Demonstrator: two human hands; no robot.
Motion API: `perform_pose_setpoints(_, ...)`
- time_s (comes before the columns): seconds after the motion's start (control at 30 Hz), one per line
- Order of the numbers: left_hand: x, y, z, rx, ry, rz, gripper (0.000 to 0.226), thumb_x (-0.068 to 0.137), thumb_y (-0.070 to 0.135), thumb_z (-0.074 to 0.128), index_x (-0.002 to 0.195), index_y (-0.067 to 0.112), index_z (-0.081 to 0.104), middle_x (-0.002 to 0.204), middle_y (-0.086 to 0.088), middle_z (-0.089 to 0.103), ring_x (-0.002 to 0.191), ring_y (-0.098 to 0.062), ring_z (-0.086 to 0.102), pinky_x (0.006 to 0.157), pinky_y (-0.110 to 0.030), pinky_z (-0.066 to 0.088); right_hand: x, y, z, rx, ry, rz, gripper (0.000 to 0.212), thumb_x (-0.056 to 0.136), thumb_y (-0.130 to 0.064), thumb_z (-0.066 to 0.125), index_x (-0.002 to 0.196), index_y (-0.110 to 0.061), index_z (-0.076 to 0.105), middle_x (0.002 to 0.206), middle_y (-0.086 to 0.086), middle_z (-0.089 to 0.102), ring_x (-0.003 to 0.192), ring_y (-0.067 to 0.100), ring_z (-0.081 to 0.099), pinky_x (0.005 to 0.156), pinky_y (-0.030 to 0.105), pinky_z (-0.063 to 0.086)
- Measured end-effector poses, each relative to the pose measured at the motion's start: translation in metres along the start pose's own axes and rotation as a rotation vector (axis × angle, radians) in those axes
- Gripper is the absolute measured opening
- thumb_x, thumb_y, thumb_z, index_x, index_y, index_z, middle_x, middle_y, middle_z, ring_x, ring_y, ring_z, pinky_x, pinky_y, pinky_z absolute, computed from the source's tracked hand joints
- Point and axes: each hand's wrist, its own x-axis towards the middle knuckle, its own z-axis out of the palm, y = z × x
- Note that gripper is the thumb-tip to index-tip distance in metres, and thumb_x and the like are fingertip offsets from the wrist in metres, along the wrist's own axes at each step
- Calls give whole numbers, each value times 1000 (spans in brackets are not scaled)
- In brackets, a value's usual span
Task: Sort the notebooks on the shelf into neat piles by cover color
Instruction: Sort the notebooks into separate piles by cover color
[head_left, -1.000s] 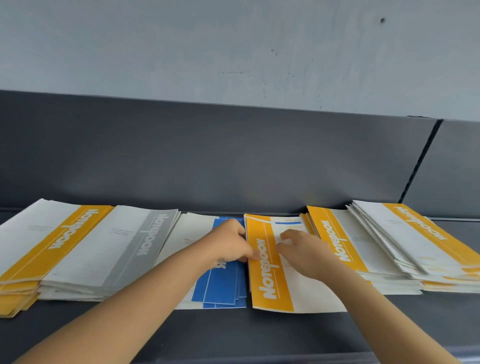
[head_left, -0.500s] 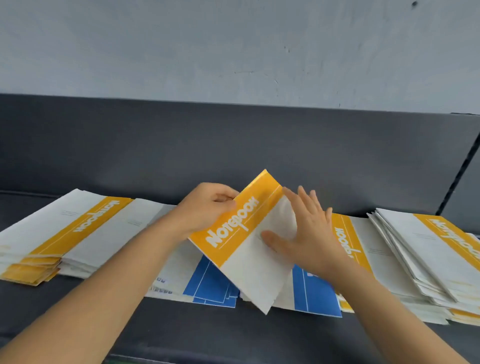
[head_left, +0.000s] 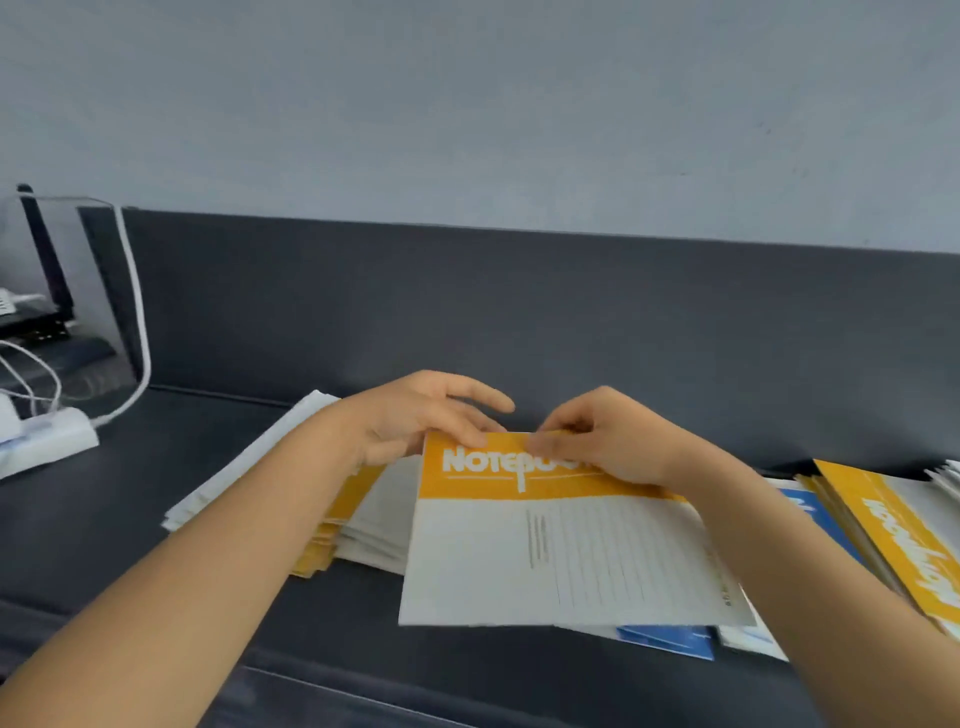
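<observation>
Holding a thin white notebook with a yellow title band (head_left: 550, 551) by its far edge, that's what I see both hands doing right now. The left hand (head_left: 415, 421) pinches the band's left corner, thumb on the cover near the first letters, index finger stretched out free above the edge. The right hand (head_left: 608, 441) pinches the same band further right, fingers curled over the top edge and covering the tail of the printed word. The notebook sits square to me, band away, white ruled part towards me, tilted slightly with its near edge out over the front of the dark grey shelf (head_left: 156, 519).

Under its near right corner I can see blue-covered notebooks (head_left: 670, 639) poking out, lying flat on the shelf. Off to the right there's a fanned pile of yellow-banded notebooks (head_left: 893, 535), well spread, not squared up. Behind my left forearm sits another stack of white and yellow notebooks (head_left: 358, 535), partly hidden by the arm; beyond it more white covers fan towards the back. I can't tell whether the held notebook touches that stack.

Far left, a white power strip (head_left: 47, 441) lies on the shelf with a white cable (head_left: 137, 322) looping up beside a clear plastic stand (head_left: 62, 249). A dark grey back panel (head_left: 519, 312) runs behind everything.
</observation>
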Motion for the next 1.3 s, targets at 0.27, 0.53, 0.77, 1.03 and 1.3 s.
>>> perform_pose_setpoints(0.27,-35,-38,-106,-330,284,-4,39,76,-6,69,113,3,67,109,-11,73,92,-21,72,72,-26,60,60,-62,65,477,369,259,20,97,-25,52,89,-13,66,89,7,72,77,20,66,78,34,54)
perform_pose_setpoints(0.53,-37,-75,-143,695,513,-109,72,95,21,58,153,12,17,157,-6,24,133,-26,40,94,-32,41,103,-107,161,145,386,226,31,95,-21,50,124,-12,51,127,3,52,119,24,52,99,39,45)
perform_pose_setpoints(0.77,-29,-100,-148,1292,144,-213,61,104,46,14,156,15,2,163,-3,-7,150,-19,-9,121,-41,9,101,-102,169,-448,-16,193,56,102,-43,15,149,-15,25,157,6,23,146,22,14,118,45,-2)
perform_pose_setpoints(1.03,-16,-34,-58,1325,223,-60,77,95,65,16,156,19,5,163,-1,-4,150,-19,-5,119,-39,10,46,-43,88,-197,122,310,68,98,-52,33,153,-22,8,157,3,22,141,23,27,112,36,24)
perform_pose_setpoints(1.3,51,8,128,1085,139,101,57,92,58,46,132,18,43,125,-2,58,122,-25,50,86,-34,41,-38,81,6,-449,246,568,37,99,-37,32,115,-11,52,123,11,57,117,31,50,91,38,42)
